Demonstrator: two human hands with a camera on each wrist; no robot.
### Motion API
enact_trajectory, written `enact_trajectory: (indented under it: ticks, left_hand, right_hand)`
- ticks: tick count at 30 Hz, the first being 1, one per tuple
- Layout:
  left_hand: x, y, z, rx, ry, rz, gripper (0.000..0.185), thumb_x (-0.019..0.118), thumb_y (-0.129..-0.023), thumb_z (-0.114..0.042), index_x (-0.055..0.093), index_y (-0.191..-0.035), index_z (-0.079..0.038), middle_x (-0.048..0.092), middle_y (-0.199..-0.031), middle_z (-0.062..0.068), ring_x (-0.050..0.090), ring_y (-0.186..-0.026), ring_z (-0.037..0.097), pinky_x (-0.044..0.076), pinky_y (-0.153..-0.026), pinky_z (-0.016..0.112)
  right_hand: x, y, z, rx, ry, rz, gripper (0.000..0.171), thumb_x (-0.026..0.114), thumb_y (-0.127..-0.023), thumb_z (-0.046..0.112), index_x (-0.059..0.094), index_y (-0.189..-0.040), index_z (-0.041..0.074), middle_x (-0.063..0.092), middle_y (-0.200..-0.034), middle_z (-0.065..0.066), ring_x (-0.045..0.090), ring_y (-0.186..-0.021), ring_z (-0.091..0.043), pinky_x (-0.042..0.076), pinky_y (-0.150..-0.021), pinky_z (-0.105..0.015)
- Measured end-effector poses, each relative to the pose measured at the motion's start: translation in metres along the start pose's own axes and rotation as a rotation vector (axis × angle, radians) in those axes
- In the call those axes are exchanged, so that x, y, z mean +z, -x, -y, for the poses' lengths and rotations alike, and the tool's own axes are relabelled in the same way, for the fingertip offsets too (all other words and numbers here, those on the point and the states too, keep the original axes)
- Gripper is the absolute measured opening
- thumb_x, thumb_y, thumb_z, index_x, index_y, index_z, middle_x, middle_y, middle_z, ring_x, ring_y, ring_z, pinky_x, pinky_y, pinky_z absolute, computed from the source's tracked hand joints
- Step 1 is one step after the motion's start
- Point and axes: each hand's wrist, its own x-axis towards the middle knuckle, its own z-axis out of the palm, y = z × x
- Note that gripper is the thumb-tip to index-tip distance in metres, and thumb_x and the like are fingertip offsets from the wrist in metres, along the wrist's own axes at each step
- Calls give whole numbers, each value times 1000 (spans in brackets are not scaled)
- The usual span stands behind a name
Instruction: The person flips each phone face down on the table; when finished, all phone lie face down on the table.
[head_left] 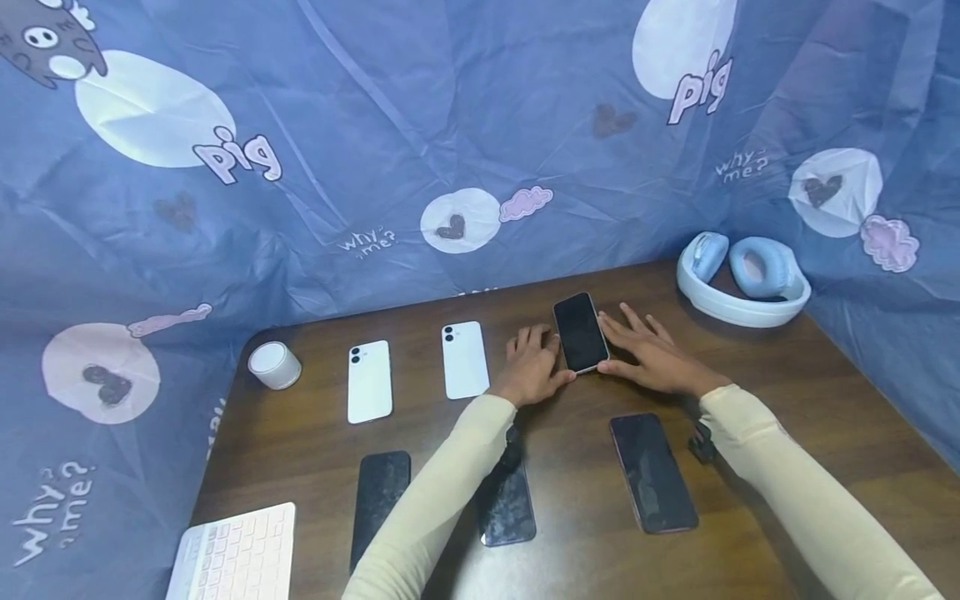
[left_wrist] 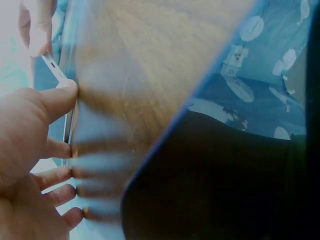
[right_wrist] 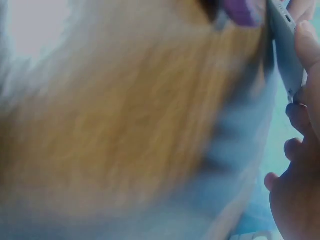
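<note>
Both hands [head_left: 534,365] [head_left: 651,354] are lying flat-fingered, touching one dark phone [head_left: 580,332] at twelve o'clock; six phones are lying on the surface [head_left: 787,392].

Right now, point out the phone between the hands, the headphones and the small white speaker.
phone [head_left: 580,331]: head view, middle of its dark screen.
headphones [head_left: 765,267]: head view, right blue ear cushion.
small white speaker [head_left: 273,365]: head view, on its top face.
</note>
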Motion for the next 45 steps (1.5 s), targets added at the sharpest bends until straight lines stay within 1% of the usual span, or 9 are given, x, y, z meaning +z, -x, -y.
enact_trajectory:
  ticks: [8,12,20,23,27,31,35,39,45]
  left_hand:
    - [-2,2,3,6,42,0,75,56,-97,-57,41,-154,-11,32,-157,12,27,-142,29,27,-114,51]
    - [-4,5,8,31,68,13,76,54,-97,-59,38,-155,-12,32,-156,12,27,-142,30,26,-114,51]
    - [-24,16,22,26,319,16,80,54,-97,-59,38,-154,-6,46,-150,12,34,-139,28,24,-115,51]
    - [-29,18,26,32,356,5,76,56,-98,-54,39,-154,-5,50,-147,12,36,-137,27,25,-114,50]
    - [-26,19,30,12,310,1,66,59,-100,-46,47,-148,-2,57,-137,12,42,-129,27,29,-112,46]
    - [-19,19,30,30,231,5,45,60,-101,-41,64,-127,-4,62,-117,9,47,-113,27,36,-102,43]
    - [-15,17,27,38,183,1,35,61,-100,-38,67,-114,-6,61,-114,11,47,-107,28,39,-96,43]
    - [-14,16,23,1,171,-9,37,63,-100,-32,65,-123,-3,60,-119,14,46,-108,28,40,-96,41]
    - [-7,12,13,14,127,-45,44,64,-100,-27,58,-134,0,59,-117,13,47,-105,26,42,-92,38]
  right_hand:
    - [-11,-3,26,-16,-105,22,88,57,-98,56,13,-162,16,23,-161,-24,13,-150,-41,7,-115,-64]
    - [-9,-8,36,-66,-108,24,87,58,-99,53,10,-163,17,27,-160,-22,18,-150,-37,6,-116,-61]
    - [3,-15,43,-103,-94,49,81,52,-100,55,15,-162,19,33,-159,-13,15,-149,-41,4,-114,-65]
    - [5,-16,44,-113,-93,67,78,53,-100,55,22,-161,17,32,-160,-9,12,-149,-44,3,-113,-67]
    - [8,-14,41,-87,-67,86,75,55,-100,52,30,-158,12,29,-162,-10,11,-149,-46,3,-112,-69]
    - [8,-14,39,-66,-38,103,72,58,-100,46,32,-157,12,26,-163,-8,12,-150,-41,2,-112,-70]
    - [9,-18,40,-76,-6,114,71,59,-101,44,31,-158,12,24,-164,-8,13,-151,-37,2,-111,-70]
    - [8,-21,40,-82,14,125,71,58,-101,44,31,-158,10,23,-164,-10,17,-150,-35,4,-113,-69]
    - [1,-17,35,-74,8,140,68,59,-102,37,31,-157,7,22,-164,-11,22,-149,-33,7,-114,-66]
